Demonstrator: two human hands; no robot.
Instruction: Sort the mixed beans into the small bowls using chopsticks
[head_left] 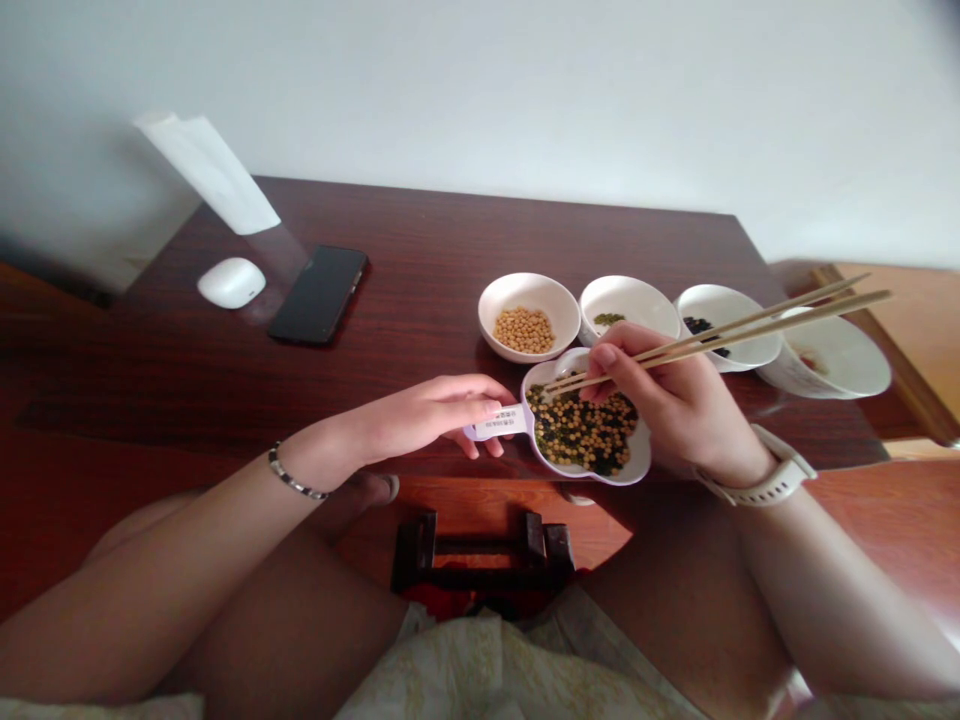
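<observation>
My left hand (442,415) grips the white labelled handle (499,423) of a small lilac-rimmed dish (639,468). The dish holds a mix of yellow soybeans and dark green flakes (581,430). My right hand (660,400) holds a pair of wooden chopsticks (750,340) above the dish, their tips reaching over the mix. Just behind sit a white bowl of soybeans (529,290), a white bowl (630,300) with a little green matter, and a white bowl (724,305) with dark flakes, partly behind the chopsticks.
A fourth white bowl (832,360) stands at the right. The dark wooden table (420,250) also bears a black smartphone (319,293), a small white rounded object (231,282), and a white paper sleeve (210,170) on a clear stand. A dark wooden stand (480,550) sits on the floor below.
</observation>
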